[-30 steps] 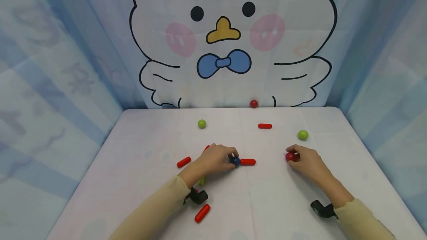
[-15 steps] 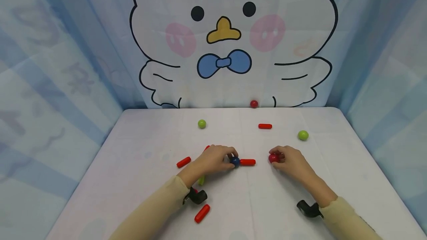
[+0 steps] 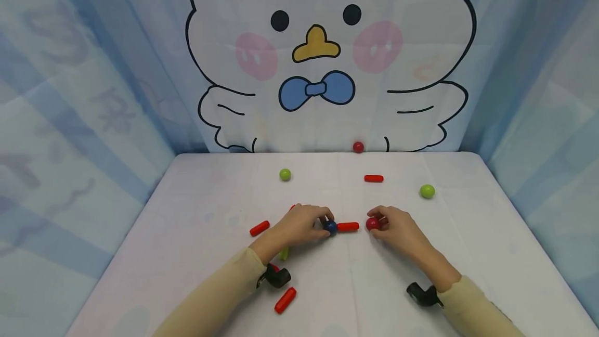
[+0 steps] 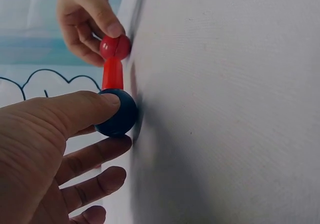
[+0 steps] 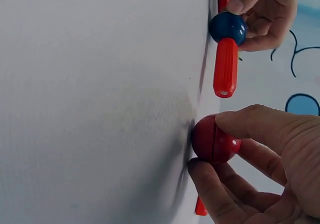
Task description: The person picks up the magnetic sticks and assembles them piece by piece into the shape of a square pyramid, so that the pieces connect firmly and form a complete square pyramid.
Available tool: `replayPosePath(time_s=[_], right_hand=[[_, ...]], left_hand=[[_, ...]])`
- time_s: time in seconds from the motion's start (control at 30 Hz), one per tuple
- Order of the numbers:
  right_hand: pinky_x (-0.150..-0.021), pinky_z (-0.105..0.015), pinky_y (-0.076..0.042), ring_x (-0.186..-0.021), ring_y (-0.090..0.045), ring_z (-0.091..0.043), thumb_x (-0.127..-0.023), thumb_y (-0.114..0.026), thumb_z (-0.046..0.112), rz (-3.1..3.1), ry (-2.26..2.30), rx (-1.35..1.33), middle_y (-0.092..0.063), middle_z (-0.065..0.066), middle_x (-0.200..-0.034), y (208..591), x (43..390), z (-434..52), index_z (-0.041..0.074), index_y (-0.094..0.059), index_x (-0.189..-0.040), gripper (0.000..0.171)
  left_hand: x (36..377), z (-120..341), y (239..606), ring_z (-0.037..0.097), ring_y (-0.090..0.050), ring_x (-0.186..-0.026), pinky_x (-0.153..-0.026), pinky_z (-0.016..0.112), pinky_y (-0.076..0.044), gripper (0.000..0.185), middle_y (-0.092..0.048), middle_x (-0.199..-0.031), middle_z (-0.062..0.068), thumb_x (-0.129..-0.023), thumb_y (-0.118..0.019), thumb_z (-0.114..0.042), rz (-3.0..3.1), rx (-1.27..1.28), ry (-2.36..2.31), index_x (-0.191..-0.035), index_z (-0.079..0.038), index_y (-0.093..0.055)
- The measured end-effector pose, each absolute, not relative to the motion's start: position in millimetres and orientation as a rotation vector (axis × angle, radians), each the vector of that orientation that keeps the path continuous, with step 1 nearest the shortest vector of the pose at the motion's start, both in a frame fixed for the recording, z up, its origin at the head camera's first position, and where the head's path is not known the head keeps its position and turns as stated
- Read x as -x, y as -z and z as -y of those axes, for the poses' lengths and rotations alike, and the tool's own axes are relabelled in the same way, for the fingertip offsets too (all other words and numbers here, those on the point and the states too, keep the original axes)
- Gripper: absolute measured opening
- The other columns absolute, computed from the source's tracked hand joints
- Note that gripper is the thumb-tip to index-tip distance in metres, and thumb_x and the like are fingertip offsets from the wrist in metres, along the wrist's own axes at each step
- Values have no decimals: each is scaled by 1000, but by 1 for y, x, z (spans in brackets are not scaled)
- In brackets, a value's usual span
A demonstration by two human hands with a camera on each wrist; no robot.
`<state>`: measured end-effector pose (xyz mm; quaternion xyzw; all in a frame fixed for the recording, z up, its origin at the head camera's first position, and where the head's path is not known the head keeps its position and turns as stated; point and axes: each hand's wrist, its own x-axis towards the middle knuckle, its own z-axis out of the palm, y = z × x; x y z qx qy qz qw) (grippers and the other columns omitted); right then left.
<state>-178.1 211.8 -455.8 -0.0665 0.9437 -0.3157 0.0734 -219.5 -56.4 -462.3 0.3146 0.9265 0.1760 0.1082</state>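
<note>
Pale blue curtains point(image 3: 84, 118) and a cartoon bird backdrop point(image 3: 318, 121) enclose a white surface point(image 3: 210, 186), viewed from above the person's two arms. Left of centre, the left hand point(image 3: 301, 224) pinches a blue ball point(image 3: 330, 228) between thumb and fingers. One end of a red stick point(image 3: 348, 227) touches this ball; its other end points right and shows a small pale spot in the right wrist view. The right hand point(image 3: 396, 227) grips a red ball point(image 3: 372, 223) just beyond that free end.

Principal change: compared with one second earlier, the red ball and right hand lie farther left, and the gap to the stick is much narrower. Blue ball, red stick and red ball now stand nearly in line; the last two remain slightly apart, so that joint appears not yet made. The left hand and its blue ball keep essentially the same place.

Surrounding pieces show no clear displacement: a green ball point(image 3: 285, 175) at far left, a far stick point(image 3: 374, 178), a second green ball point(image 3: 427, 191) at right, a far red ball point(image 3: 358, 147) at the back edge, a left stick point(image 3: 259, 228) and a near stick point(image 3: 285, 300). A green piece point(image 3: 283, 254) is partly hidden by the left arm.
</note>
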Motion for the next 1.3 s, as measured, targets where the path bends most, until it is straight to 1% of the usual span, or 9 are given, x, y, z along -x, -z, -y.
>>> replayPosePath(time_s=[0.07,0.27,0.57,0.73,1.0,1.3], right_hand=[[-87,-43,-60,-103,-66,-26,-89,-78,8,-2830,964,201,-68,-12,-116,456,177,-210,6,-67,-126,40],[-94,-47,-59,-109,-68,-30,-89,-79,9,-2868,1029,292,-65,-12,-122,456,174,-205,8,-66,-129,42],[-92,-48,-59,-109,-68,-32,-91,-75,9,-2891,984,299,-64,-15,-124,452,176,-208,8,-66,-130,40],[-90,-47,-60,-107,-67,-30,-94,-72,11,-2917,937,266,-65,-15,-123,453,181,-212,8,-67,-129,36],[-91,-49,-59,-105,-66,-30,-99,-64,16,-2981,906,265,-65,-17,-124,456,193,-215,7,-68,-126,29],[-94,-51,-56,-109,-64,-34,-102,-58,17,-2989,848,186,-62,-21,-129,453,217,-221,5,-65,-129,31]], left_hand=[[219,56,462,9,-65,-102,-97,35,-48,33,-74,-112,-7,-94,-77,-34,-2731,-928,-501,-125,-25,-69],[218,57,461,9,-64,-101,-97,35,-48,34,-74,-112,-8,-94,-76,-35,-2739,-926,-478,-126,-26,-68],[218,56,460,10,-64,-103,-98,36,-48,35,-74,-112,-8,-94,-77,-35,-2733,-911,-479,-126,-25,-68],[217,57,460,10,-64,-101,-98,36,-48,35,-74,-113,-8,-94,-77,-35,-2737,-918,-487,-126,-25,-68],[217,58,463,9,-63,-97,-96,34,-49,35,-74,-113,-7,-95,-76,-34,-2741,-941,-496,-127,-25,-68],[217,58,462,10,-63,-99,-97,34,-49,35,-74,-113,-7,-95,-76,-33,-2733,-928,-503,-128,-25,-68]])
